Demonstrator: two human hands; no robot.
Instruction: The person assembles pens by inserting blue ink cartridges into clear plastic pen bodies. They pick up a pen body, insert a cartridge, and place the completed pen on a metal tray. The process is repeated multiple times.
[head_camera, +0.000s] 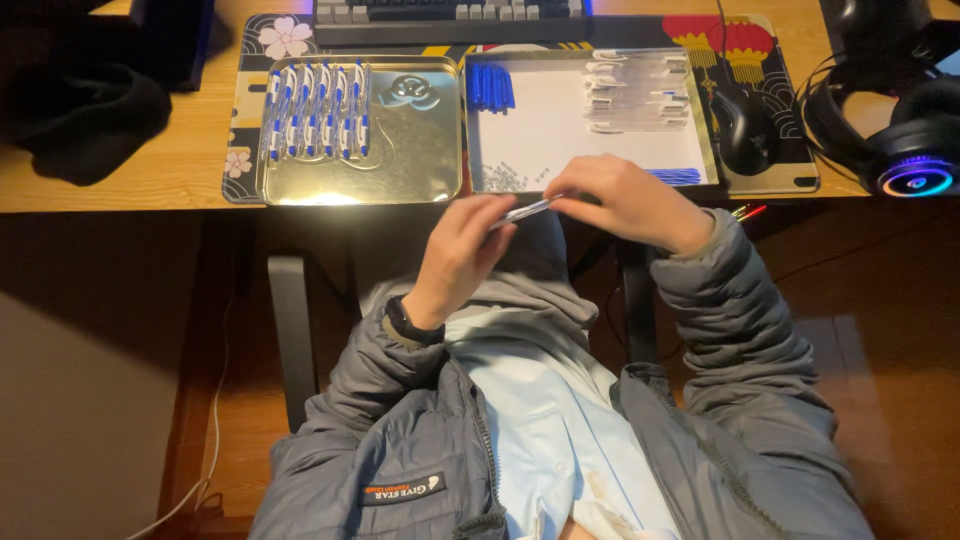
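Both hands hold one clear-barrelled pen (527, 211) just in front of the desk's near edge. My left hand (462, 254) grips its lower end, and my right hand (620, 200) closes over the upper end. Beyond them lie two metal trays. The left tray (415, 160) holds a row of several assembled blue-and-white pens (318, 110). The right tray (705, 120) holds blue pen parts (490, 87), clear barrels (640, 92) and small springs (500, 178) on white paper.
A dark computer mouse (742, 128) sits on the patterned desk mat (250, 60), with a keyboard (450, 12) at the back. Headphones with a glowing ring (915, 165) lie at the right, a dark cloth (85, 120) at the left. Chair armrests (293, 330) flank my lap.
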